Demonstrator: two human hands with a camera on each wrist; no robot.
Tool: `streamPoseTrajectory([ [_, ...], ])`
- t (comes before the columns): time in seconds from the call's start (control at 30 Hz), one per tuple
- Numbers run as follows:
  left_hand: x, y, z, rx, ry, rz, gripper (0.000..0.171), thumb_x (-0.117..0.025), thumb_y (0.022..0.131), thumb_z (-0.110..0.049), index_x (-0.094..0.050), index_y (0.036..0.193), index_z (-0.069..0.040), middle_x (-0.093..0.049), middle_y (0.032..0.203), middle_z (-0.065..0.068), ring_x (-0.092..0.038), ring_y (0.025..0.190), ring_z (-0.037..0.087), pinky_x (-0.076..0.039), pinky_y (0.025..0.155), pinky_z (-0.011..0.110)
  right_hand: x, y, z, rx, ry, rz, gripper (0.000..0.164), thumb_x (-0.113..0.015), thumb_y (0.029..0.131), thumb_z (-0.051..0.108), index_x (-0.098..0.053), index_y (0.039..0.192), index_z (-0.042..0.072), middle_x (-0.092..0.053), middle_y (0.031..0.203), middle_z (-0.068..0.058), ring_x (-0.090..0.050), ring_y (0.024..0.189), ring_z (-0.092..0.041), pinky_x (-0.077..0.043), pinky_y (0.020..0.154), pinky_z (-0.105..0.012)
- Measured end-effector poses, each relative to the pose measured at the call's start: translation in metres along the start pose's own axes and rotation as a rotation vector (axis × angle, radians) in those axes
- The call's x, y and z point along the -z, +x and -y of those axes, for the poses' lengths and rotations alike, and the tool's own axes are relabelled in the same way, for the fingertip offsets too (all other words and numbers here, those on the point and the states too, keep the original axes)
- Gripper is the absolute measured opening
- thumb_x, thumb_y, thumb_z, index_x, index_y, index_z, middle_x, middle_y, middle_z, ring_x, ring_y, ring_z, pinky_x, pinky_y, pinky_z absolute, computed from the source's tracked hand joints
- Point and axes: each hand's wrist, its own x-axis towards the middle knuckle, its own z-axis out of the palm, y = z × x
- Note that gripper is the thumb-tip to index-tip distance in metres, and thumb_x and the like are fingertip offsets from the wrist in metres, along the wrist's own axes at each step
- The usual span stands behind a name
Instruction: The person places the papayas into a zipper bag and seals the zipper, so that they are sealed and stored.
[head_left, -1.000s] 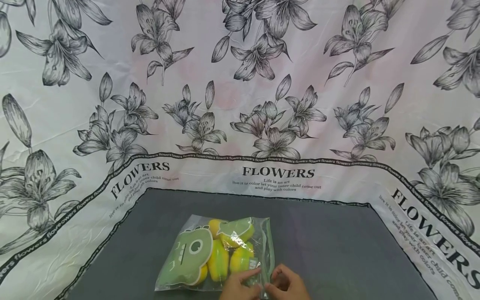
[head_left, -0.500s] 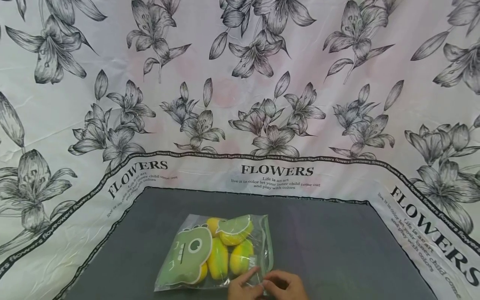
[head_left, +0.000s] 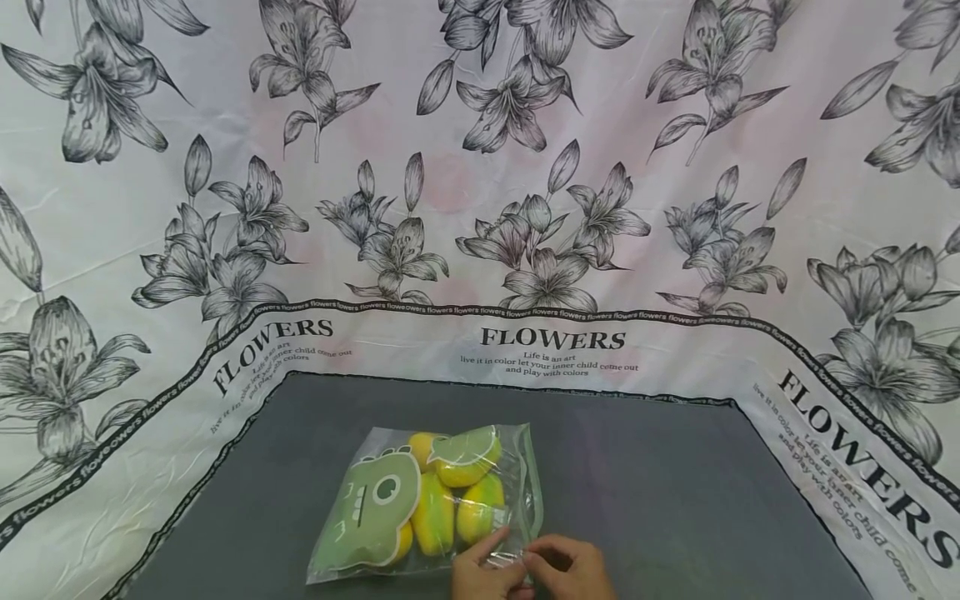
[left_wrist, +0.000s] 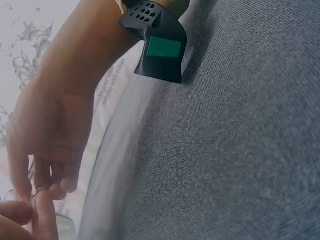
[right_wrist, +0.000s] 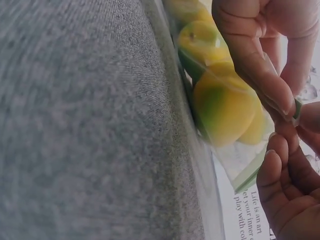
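Note:
A clear zip bag (head_left: 367, 508) with a green cartoon monster print lies on the dark grey cloth in the head view. Inside it are several yellow-green mangoes (head_left: 433, 515), also seen close up as mangoes (right_wrist: 225, 102) in the right wrist view. The bag's green-edged mouth (head_left: 534, 492) faces right. My left hand (head_left: 489, 573) pinches the near corner of that mouth, its index finger lying along the film. Right beside it, my right hand (head_left: 572, 570) pinches the same edge with thumb and fingertips. The fingertips of both hands nearly meet and hide the corner.
The grey cloth (head_left: 660, 483) stretches right and left of the bag. A white curtain (head_left: 450, 192) printed with lilies and lettering encloses the back and sides. In the left wrist view, a black wrist device (left_wrist: 162, 47) sits on the right forearm.
My right hand has shifted slightly left along the bag's edge, its fingertips now closer to the left hand's. The bag stays lying in about the same place.

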Motion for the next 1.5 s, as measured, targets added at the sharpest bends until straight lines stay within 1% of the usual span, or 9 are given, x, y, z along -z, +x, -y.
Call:
streamPoseTrajectory([
  [0.2, 0.0, 0.001, -0.001, 0.004, 0.015, -0.015, 0.056, -0.073, 0.071, 0.013, -0.057, 0.126, 0.011, -0.067, 0.07, 0.021, -0.065, 0.052, 0.024, -0.058, 0.05, 0.033, 0.003, 0.002, 0.0, -0.01, -0.007, 0.083, 0.021, -0.071, 0.088, 0.024, -0.075, 0.095, 0.004, -0.07, 0.084, -0.001, -0.066, 0.075, -0.018, -0.055, 0.065, -0.027],
  [0.3, 0.0, 0.002, -0.001, 0.004, 0.022, -0.028, 0.056, -0.072, 0.072, 0.014, -0.058, 0.126, 0.01, -0.067, 0.071, 0.02, -0.065, 0.053, 0.025, -0.058, 0.05, 0.034, 0.003, 0.004, -0.001, 0.007, -0.005, 0.092, 0.021, -0.071, 0.088, 0.022, -0.075, 0.095, 0.003, -0.07, 0.085, -0.002, -0.066, 0.075, -0.018, -0.055, 0.065, -0.027],
  [0.47, 0.0, 0.003, 0.001, 0.003, 0.034, -0.035, 0.057, -0.069, 0.071, 0.014, -0.057, 0.127, 0.01, -0.067, 0.071, 0.02, -0.066, 0.053, 0.026, -0.058, 0.05, 0.035, 0.003, 0.007, -0.004, 0.039, -0.014, 0.071, 0.021, -0.071, 0.088, 0.02, -0.074, 0.095, 0.001, -0.071, 0.084, -0.002, -0.066, 0.075, -0.015, -0.056, 0.066, -0.026],
  [0.73, -0.001, 0.002, -0.001, -0.007, 0.028, -0.029, 0.057, -0.07, 0.071, 0.015, -0.057, 0.126, 0.012, -0.067, 0.072, 0.02, -0.065, 0.053, 0.026, -0.058, 0.05, 0.035, 0.002, 0.013, -0.005, 0.06, -0.051, 0.008, 0.016, -0.074, 0.085, 0.019, -0.075, 0.091, 0.004, -0.071, 0.082, 0.0, -0.065, 0.073, -0.013, -0.055, 0.064, -0.025],
  [0.93, 0.001, 0.001, -0.003, 0.007, 0.032, -0.016, 0.055, -0.072, 0.071, 0.014, -0.057, 0.125, 0.013, -0.067, 0.071, 0.021, -0.066, 0.053, 0.027, -0.058, 0.051, 0.036, 0.005, 0.022, -0.007, 0.072, -0.05, -0.032, 0.018, -0.074, 0.086, 0.022, -0.076, 0.092, 0.005, -0.071, 0.086, 0.0, -0.065, 0.075, -0.012, -0.055, 0.065, -0.025],
  [1.1, 0.004, 0.002, -0.001, 0.009, 0.026, 0.012, 0.055, -0.071, 0.072, 0.014, -0.057, 0.126, 0.011, -0.067, 0.071, 0.021, -0.066, 0.054, 0.028, -0.059, 0.051, 0.038, 0.006, 0.032, -0.011, 0.161, -0.045, -0.086, 0.011, -0.075, 0.086, 0.017, -0.077, 0.09, 0.007, -0.071, 0.083, 0.001, -0.066, 0.074, -0.013, -0.056, 0.066, -0.026],
  [1.27, 0.005, 0.003, 0.0, 0.023, 0.038, 0.012, 0.053, -0.071, 0.073, 0.012, -0.059, 0.125, 0.009, -0.066, 0.069, 0.019, -0.066, 0.054, 0.028, -0.059, 0.051, 0.038, 0.006, 0.045, -0.015, 0.248, -0.057, -0.138, 0.005, -0.076, 0.084, 0.011, -0.077, 0.087, 0.008, -0.071, 0.08, 0.002, -0.066, 0.072, -0.012, -0.056, 0.066, -0.026],
  [1.4, 0.006, 0.004, 0.001, 0.048, 0.056, 0.012, 0.054, -0.071, 0.073, 0.01, -0.059, 0.126, 0.009, -0.066, 0.069, 0.018, -0.066, 0.056, 0.029, -0.059, 0.052, 0.037, 0.008, 0.056, -0.017, 0.27, -0.041, -0.146, 0.005, -0.075, 0.083, 0.007, -0.076, 0.087, 0.004, -0.071, 0.079, -0.001, -0.065, 0.07, -0.011, -0.056, 0.064, -0.025],
  [1.5, 0.007, 0.006, 0.001, 0.056, 0.06, 0.012, 0.054, -0.072, 0.073, 0.009, -0.059, 0.126, 0.008, -0.067, 0.07, 0.019, -0.067, 0.058, 0.029, -0.059, 0.052, 0.038, 0.009, 0.064, -0.014, 0.253, -0.043, -0.158, 0.004, -0.075, 0.083, 0.004, -0.076, 0.086, 0.001, -0.071, 0.078, -0.002, -0.064, 0.069, -0.011, -0.055, 0.063, -0.024],
])
